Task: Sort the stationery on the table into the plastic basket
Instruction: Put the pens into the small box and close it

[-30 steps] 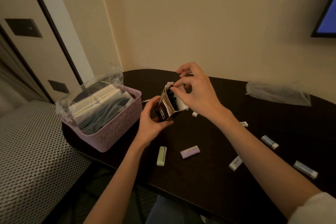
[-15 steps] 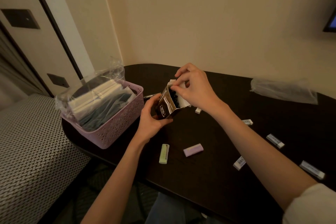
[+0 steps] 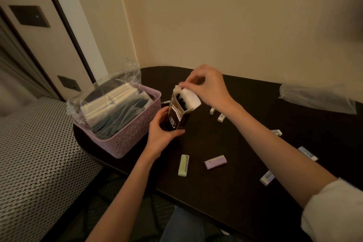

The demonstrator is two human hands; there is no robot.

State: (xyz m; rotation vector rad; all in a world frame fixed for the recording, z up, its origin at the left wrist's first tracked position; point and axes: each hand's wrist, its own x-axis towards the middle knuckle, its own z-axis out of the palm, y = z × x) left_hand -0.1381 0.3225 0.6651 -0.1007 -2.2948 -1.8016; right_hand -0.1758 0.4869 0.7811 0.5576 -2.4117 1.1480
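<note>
While my left hand (image 3: 161, 133) is clamping the light, crushable brown cardboard box (image 3: 177, 114) low down, my right hand (image 3: 208, 86) is pinching its flimsy white flap (image 3: 189, 97).

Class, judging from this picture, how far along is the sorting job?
Done: plastic-wrapped packs fill the pink plastic basket. In hand: left hand holds the brown cardboard box; right hand works its white flap. Left: green eraser, purple eraser, and small white erasers.
</note>
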